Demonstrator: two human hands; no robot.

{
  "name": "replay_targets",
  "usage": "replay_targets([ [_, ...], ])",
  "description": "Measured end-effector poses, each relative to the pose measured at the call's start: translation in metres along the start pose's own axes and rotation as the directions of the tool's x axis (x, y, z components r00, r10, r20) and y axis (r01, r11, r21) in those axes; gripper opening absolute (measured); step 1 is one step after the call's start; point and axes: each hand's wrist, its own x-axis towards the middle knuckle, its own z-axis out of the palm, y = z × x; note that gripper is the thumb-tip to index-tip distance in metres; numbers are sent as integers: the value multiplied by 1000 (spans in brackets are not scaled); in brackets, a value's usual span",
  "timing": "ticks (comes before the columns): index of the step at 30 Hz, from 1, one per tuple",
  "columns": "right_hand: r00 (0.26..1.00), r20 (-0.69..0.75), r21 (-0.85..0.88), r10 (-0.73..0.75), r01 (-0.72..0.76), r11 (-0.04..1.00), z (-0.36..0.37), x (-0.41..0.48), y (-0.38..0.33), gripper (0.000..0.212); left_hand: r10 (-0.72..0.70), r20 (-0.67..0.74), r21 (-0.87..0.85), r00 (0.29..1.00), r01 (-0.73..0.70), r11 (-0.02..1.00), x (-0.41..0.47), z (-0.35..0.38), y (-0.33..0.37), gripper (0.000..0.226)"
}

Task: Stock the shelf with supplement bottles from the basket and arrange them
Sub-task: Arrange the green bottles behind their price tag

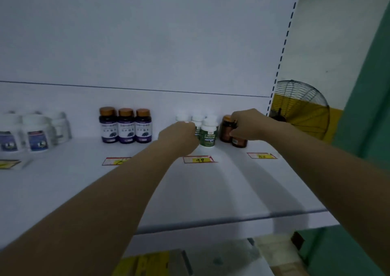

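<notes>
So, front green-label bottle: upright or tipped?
Upright: the front green-label bottle stands on its base on the shelf, white cap on top.

This looks like a shop. A long white shelf (211,191) holds bottles in neat groups by kind: white tubs (35,134) at 9 o'clock, purple bottles (126,126) near the middle, then green-label bottles (208,135) and brown bottles (224,131) toward 3 o'clock. Small price tags (199,160) lie in front of the groups. A post with slots (282,50) stands at 1 o'clock, with a fan (304,107) beside it.
</notes>
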Motion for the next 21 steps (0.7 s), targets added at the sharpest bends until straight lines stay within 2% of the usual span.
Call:
replay_targets([
  [3, 999, -13, 67, -41, 41, 997, 13, 30, -9, 31, -91, 9, 81, 996, 90, 993, 6, 11, -20, 27],
  [6, 996, -42, 139, -75, 80, 987, 18, 54, -17, 39, -184, 11, 59, 983, 183, 981, 16, 28, -33, 34],
  [10, 988, -102, 131, -118, 131, 983, 37, 80, -28, 46, -274, 44, 13, 961, 274, 962, 21, 52, -38, 46],
  [12, 988, -114, 118, -105, 118, 986, 47, 86, -32, 42, -256, 119, 72, 959, 249, 966, 20, 62, -38, 52],
  [15, 984, -168, 196, -68, 101, 975, 57, 91, -32, 31, -216, 216, 194, 952, 175, 965, 24, 72, -47, 53],
  [18, 983, -165, 245, -75, 115, 963, 64, 94, -30, 25, -216, 247, 209, 945, 166, 964, 27, 79, -54, 54],
  [21, 972, -225, 333, -65, 140, 933, 67, 92, -31, 24, -233, 265, 199, 936, 183, 963, 27, 81, -57, 55],
])
